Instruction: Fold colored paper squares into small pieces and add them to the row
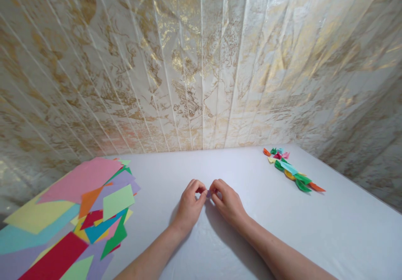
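inspector: hands?

assistant: left hand (189, 202) and right hand (229, 202) both pinch one small purple piece (208, 194), apparently paper, over the tabletop (163, 169), about midway between its side edges.

inspector: handling?

assistant: light, matched fingertip pressure should avoid stray creases.

inspector: edges, room?

assistant: paper sheets (84, 179) crowd the left edge; folded pieces (289, 169) lie toward the far right corner. bare surface flanks both hands.

Backdrop (176, 62): we see a creased, glossy sheet with metallic-looking gold print.
Worktop (163, 167): smooth, faintly shiny to us.
Loose sheets (84, 179): smooth, matt paper.
Folded pieces (288, 168): matt paper, creased.
Purple piece (208, 193): looks like paper; we cannot judge its finish.
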